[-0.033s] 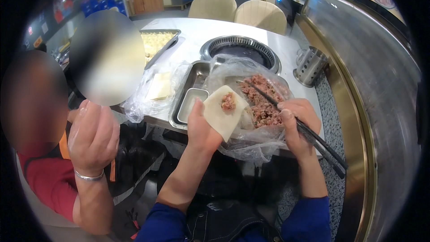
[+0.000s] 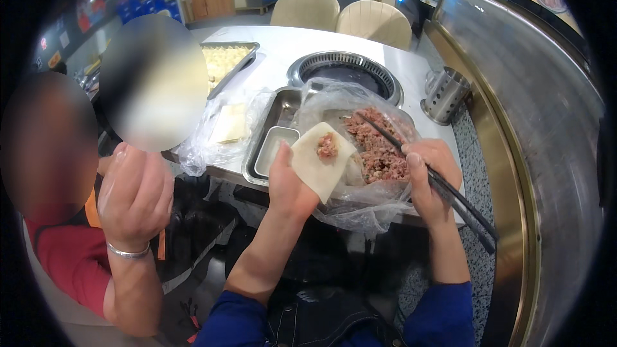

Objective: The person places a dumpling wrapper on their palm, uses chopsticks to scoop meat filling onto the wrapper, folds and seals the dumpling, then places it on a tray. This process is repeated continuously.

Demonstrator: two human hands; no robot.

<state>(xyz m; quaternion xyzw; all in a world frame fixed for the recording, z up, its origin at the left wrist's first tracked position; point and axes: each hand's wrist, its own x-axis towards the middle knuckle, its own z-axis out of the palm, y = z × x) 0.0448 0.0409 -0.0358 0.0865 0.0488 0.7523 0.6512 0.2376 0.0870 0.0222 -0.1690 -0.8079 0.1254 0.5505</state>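
My left hand (image 2: 290, 186) holds a pale square wonton wrapper (image 2: 318, 170) across its fingers, the thumb along the left edge. A small lump of minced meat (image 2: 327, 146) sits on the wrapper's upper part. In my right hand (image 2: 434, 177) is a pair of dark chopsticks (image 2: 459, 200), their tips over the heap of pink minced meat (image 2: 384, 162). That meat lies in a clear plastic bag (image 2: 350, 213) spread over a metal tray (image 2: 256, 177). Just left of the wrapper, a small white rectangular dish (image 2: 268, 153) rests in the tray.
At left, a co-worker's raised hand (image 2: 136, 196) wears a bracelet. A wrapper stack (image 2: 229, 123) lies on plastic. Behind it stands a tray of folded pieces (image 2: 226, 58). A round cooker (image 2: 344, 67) is set into the table. A perforated metal holder (image 2: 448, 95) stands right, beside a partition (image 2: 514, 83).
My right hand and the chopsticks have shifted slightly to the right, tips still over the meat. My left hand and the wrapper stay put. The co-worker's hand has moved a little.
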